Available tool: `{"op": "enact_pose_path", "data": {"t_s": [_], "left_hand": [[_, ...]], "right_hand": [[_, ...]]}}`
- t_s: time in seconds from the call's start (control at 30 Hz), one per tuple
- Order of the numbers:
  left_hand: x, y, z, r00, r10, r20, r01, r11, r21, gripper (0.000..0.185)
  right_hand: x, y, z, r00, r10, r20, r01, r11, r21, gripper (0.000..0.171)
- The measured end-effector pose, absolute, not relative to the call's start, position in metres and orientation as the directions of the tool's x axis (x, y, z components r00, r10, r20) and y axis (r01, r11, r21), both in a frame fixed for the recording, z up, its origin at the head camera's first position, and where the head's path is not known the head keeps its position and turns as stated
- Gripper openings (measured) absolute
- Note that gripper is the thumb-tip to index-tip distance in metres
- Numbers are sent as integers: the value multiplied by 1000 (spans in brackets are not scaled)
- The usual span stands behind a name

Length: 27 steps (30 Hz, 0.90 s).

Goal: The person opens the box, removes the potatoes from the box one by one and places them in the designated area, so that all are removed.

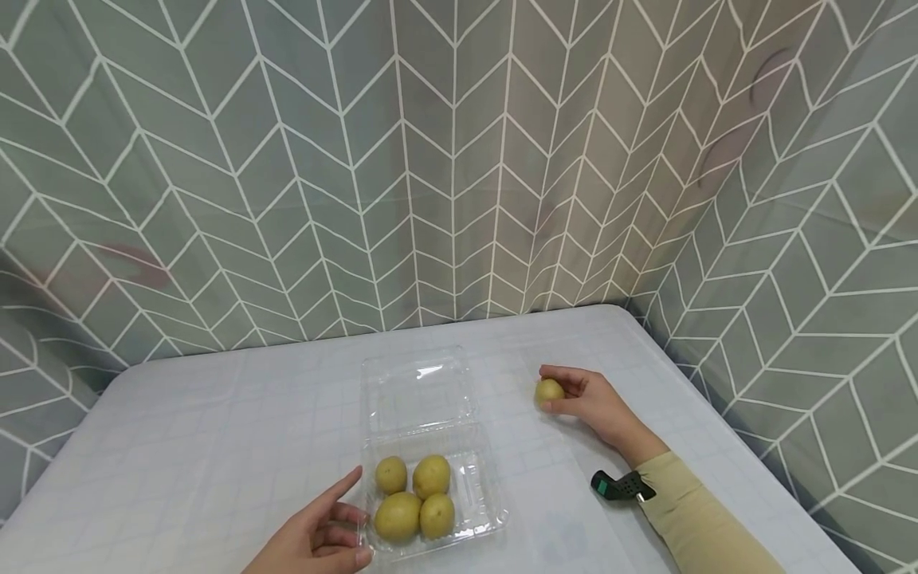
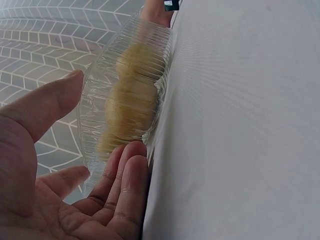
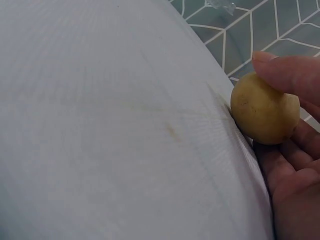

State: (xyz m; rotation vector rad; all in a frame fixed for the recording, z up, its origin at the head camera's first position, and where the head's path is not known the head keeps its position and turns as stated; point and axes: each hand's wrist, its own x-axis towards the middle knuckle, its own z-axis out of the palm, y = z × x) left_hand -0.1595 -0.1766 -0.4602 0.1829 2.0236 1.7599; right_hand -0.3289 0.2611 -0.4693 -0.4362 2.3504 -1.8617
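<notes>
At the near edge of the bench [image 1: 179,446], the left hand [image 1: 319,538] lies open with fingers relaxed, its fingertips touching the near left corner of a clear plastic clamshell box [image 1: 482,510]; it grips nothing. The box's tray holds four small yellow potatoes [image 1: 414,498], packed close together, and its lid [image 1: 419,391] lies folded back flat on the far side. Farther off and to the right, well apart from the box, the right hand [image 1: 595,402] rests on the bench with thumb and fingers curled round a fifth small potato [image 1: 549,391], which touches the bench surface. A black wrist camera [image 1: 617,485] sits by the beige sleeve [image 1: 703,518]. Beyond, a grey herringbone-patterned curtain [image 1: 445,159] encloses the bench.
</notes>
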Motion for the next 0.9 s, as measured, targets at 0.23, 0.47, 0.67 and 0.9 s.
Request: {"op": "enact_pose_path", "data": {"t_s": [0.23, 0.47, 0.67, 0.9], "left_hand": [[-160, -177, -460, -889, 381, -253, -195, 185, 963, 96], [-160, -178, -460, -890, 380, -253, -194, 188, 963, 95], [-161, -178, -457, -889, 372, -268, -201, 209, 957, 94], [-161, -178, -454, -888, 396, -236, -174, 187, 967, 92]], "right_hand": [[-328, 262, -467, -951, -294, 93, -155, 197, -968, 63], [-329, 267, -461, -954, -293, 71, -131, 192, -973, 65], [-330, 270, -457, -952, -302, 55, -119, 201, -972, 68], [-331, 273, -455, -958, -282, 57, -127, 233, -964, 69]]}}
